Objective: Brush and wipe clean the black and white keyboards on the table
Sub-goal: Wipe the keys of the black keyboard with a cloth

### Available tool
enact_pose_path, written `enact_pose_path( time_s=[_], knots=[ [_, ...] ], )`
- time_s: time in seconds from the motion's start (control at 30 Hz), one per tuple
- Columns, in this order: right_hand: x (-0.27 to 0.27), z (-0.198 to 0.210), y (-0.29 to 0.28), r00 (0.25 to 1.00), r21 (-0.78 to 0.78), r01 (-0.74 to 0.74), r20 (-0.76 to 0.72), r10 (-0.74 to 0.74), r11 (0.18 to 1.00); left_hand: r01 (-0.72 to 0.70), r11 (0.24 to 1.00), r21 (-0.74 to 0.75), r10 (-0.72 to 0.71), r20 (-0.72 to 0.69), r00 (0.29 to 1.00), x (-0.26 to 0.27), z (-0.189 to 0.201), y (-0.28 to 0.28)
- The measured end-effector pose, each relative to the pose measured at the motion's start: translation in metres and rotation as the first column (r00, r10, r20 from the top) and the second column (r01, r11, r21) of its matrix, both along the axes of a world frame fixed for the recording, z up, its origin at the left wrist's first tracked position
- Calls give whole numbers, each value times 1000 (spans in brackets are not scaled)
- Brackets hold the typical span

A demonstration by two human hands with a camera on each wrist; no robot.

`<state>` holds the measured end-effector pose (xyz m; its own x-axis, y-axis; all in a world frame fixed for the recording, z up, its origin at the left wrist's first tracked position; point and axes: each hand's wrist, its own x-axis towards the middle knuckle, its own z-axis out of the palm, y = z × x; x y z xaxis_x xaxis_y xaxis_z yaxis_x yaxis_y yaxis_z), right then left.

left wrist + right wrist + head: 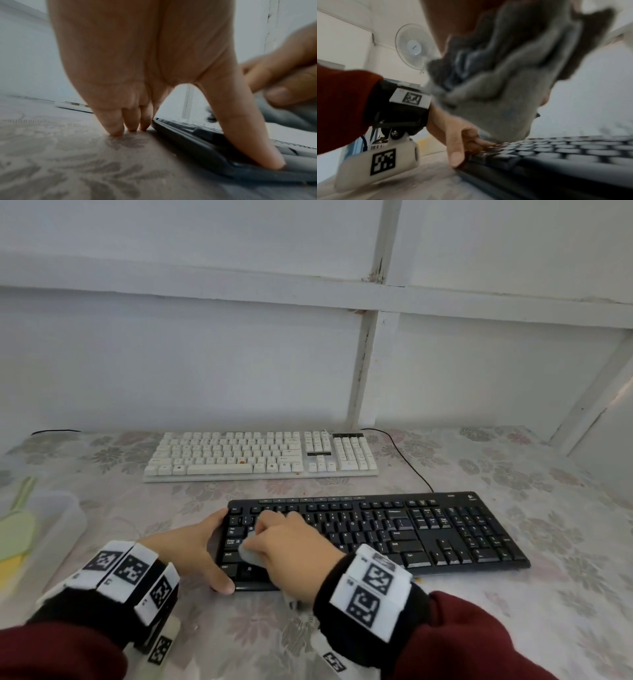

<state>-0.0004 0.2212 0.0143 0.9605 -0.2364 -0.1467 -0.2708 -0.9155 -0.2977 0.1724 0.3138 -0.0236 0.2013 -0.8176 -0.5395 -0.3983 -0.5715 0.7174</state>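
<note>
The black keyboard point(394, 529) lies near me on the table, and the white keyboard point(260, 453) lies behind it. My left hand point(191, 549) braces the black keyboard's left end. Its fingers point(130, 121) are straight, tips on the table beside the edge, and its thumb point(248, 135) presses the front left corner. My right hand point(291, 542) grips a bunched grey cloth point(248, 553) and holds it down on the left-hand keys. From the right wrist the cloth point(501, 94) hangs just over the keys point(556, 155), close to the left hand point(453, 135).
A clear plastic box point(44, 529) holding green and yellow items sits at the table's left edge. A black cable point(407, 463) runs from the black keyboard back to the wall. Floral tablecloth point(548, 542) lies open to the right. A white wall closes the back.
</note>
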Motion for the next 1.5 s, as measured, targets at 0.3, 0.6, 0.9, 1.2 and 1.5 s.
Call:
enact_pose_path(
  time_s=[0.3,0.6,0.9,1.2,1.5],
  knots=[
    [16,-1,27,999,-87,8,-48,-12,996,20,999,35,-23,91,996,-4,2,-3],
    [-39,5,-12,990,-97,90,-97,-99,991,11,999,-39,-11,-5,1000,7,-11,0],
    [-20,14,-23,998,-39,49,-36,-51,998,8,999,-46,-9,-26,1000,9,-15,1],
    [34,6,21,972,-67,-75,-230,58,995,58,998,6,-58,92,994,2,-5,-4],
    [-23,4,-13,981,-155,-1,-194,-29,988,19,998,-53,-20,-20,1000,8,-13,0]
  ],
)
